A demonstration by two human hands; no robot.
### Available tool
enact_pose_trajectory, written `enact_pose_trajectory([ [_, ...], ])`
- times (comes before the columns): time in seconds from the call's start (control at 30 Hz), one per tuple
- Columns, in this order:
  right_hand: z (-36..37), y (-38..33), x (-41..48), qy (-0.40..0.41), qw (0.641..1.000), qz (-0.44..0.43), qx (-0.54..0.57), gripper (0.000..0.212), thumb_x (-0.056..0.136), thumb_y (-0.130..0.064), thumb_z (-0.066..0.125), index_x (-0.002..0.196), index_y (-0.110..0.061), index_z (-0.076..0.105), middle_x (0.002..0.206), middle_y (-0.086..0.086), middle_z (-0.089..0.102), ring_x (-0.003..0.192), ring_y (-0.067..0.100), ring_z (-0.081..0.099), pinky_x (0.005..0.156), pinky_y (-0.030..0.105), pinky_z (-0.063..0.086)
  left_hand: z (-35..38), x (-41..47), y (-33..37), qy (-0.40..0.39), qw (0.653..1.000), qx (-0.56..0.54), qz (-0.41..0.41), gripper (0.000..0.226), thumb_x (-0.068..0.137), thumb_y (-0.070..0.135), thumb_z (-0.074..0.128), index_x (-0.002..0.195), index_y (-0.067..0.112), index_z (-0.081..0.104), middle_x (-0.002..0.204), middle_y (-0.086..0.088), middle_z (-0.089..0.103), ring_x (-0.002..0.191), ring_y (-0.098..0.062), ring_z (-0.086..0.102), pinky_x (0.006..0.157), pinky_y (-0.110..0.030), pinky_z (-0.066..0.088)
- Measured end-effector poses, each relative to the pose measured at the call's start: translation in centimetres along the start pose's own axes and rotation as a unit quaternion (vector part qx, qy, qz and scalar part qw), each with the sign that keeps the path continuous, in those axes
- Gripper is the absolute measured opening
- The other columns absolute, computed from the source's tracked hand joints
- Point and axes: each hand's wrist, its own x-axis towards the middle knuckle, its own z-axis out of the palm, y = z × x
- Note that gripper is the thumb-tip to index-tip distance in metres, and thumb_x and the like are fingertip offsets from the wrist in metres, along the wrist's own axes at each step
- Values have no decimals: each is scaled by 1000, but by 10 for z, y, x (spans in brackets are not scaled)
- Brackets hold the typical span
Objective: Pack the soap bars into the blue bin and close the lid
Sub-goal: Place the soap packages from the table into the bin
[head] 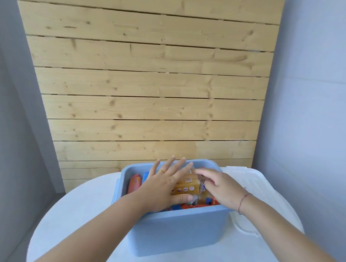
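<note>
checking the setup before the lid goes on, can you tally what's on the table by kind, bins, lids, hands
blue bin: 1
white lid, lying on the table right of the bin: 1
hands over the bin: 2, left hand and right hand
total: 4
The soap bars inside are partly hidden by the hands, so they cannot be counted.

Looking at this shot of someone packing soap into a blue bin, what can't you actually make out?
Head view only:
- How many soap bars are in the blue bin: the left hand and right hand cover most of them.
- The print on the yellow soap pack: too small and blurred.
- The white lid: partly behind the bin and right arm.
- The table's near edge: cut off by the frame.
</note>
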Motion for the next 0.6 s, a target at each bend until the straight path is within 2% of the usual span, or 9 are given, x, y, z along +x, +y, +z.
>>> enact_pose_trajectory([
  [0.07, 1, 4, 2, 14, 1000, -21, -3, 47, 94, -10, 38, 131, -33, 53, 120, -23, 52, 114, -1, 47, 88, 3, 32, 1, -2, -3, -25, 999, 11, 23, 82, 75, 80, 17, 146, 45, -2, 158, 21, -4, 147, -9, -8, 118, -41, -7],
  [0.13, -8, 20, 7, 105, 994, -7, 40, 40, 92, -11, 41, 121, -31, 61, 118, -21, 58, 108, -2, 51, 85, 3, 34, 2, 1, -5, -33, 999, 4, 27, 87, 68, 82, 8, 147, 45, 1, 157, 22, -3, 147, -6, -5, 119, -37, -5],
  [0.2, -23, 50, 13, 257, 960, 70, 88, 35, 91, -11, 43, 113, -28, 64, 118, -13, 62, 107, 6, 55, 82, 10, 39, 1, 2, -6, -30, 999, 2, 26, 89, 66, 83, 7, 147, 45, 1, 157, 22, -3, 146, -5, -5, 119, -35, -4],
  [0.23, -29, 69, 16, 310, 938, 126, 85, 33, 90, -11, 44, 113, -24, 64, 123, -8, 61, 112, 13, 54, 85, 18, 41, 1, 2, -6, -28, 999, 1, 26, 89, 66, 84, 6, 146, 46, 0, 157, 22, -3, 146, -5, -5, 119, -34, -5],
  [0.27, -34, 92, 17, 323, 925, 193, 42, 33, 90, -13, 44, 118, -21, 61, 129, -2, 57, 119, 20, 50, 91, 26, 42, 2, 3, -5, -26, 999, 2, 29, 90, 65, 84, 5, 146, 46, 0, 157, 23, -4, 146, -5, -5, 118, -33, -5],
  [0.33, -37, 134, 17, 211, 916, 313, -134, 42, 92, -23, 44, 134, -17, 47, 144, 5, 41, 130, 29, 39, 103, 37, 36, 2, 1, -4, -22, 999, 1, 26, 90, 64, 84, 3, 145, 46, -1, 155, 24, -5, 146, -4, -5, 118, -33, -6],
  [0.4, -31, 164, 14, 99, 886, 388, -236, 54, 91, -38, 44, 140, -18, 33, 150, 5, 28, 133, 30, 36, 108, 41, 31, 1, -1, -7, -18, 1000, -3, 19, 87, 66, 83, 4, 145, 47, 0, 153, 27, -6, 146, -4, -5, 118, -32, -5],
  [0.5, -31, 200, 7, 115, 862, 454, -195, 51, 90, -31, 46, 136, -12, 34, 142, 10, 37, 126, 31, 43, 101, 38, 40, 4, 2, -5, -8, 1000, -16, 16, 82, 71, 80, 9, 146, 47, 3, 153, 28, -3, 145, -2, -4, 118, -31, -4],
  [0.6, -36, 219, 3, 161, 843, 491, -150, 35, 86, -11, 50, 120, -4, 51, 127, 14, 56, 117, 33, 53, 92, 35, 46, 6, 3, -4, -6, 1000, -27, 5, 83, 71, 79, 11, 146, 45, 7, 155, 27, 1, 146, -2, -3, 120, -32, -2],
])
